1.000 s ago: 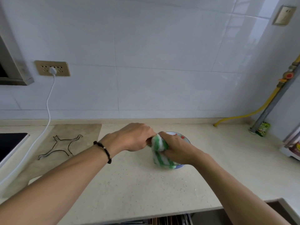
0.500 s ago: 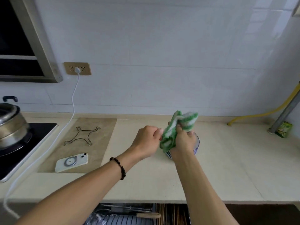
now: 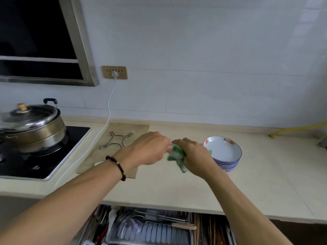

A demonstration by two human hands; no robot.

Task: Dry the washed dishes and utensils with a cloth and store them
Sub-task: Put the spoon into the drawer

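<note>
Your right hand (image 3: 195, 157) has its fingers curled round the green and white cloth (image 3: 177, 156), bunching it so that a tail of it hangs down below your palm, above the worktop (image 3: 265, 183). Your left hand (image 3: 150, 149) is right beside it, knuckles up, fingers curled in toward the cloth's left edge; the 2 hands meet there, but motion blur keeps you from seeing whether the left fingers pinch the fabric or only touch it. A dark bead bracelet (image 3: 117, 167) sits on your left wrist.

Just to the right of your right hand stands the stack of bowls (image 3: 224, 156), white inside with blue rims and a small red flower print on the top one. The stack rests on the worktop, and your right hand partly covers its left edge.

Further left, a wire trivet (image 3: 115, 140) lies on a tan mat (image 3: 123, 128), and a white cable (image 3: 99, 137) runs from the wall socket (image 3: 115, 72) down across the worktop. A lidded steel pot (image 3: 33, 124) stands on the black hob (image 3: 42, 156) at the far left.

Below the worktop's front edge an open drawer (image 3: 152, 227) shows a dish rack with utensils, among them a wire skimmer and wooden-handled tools, though the details there are blurred.
</note>
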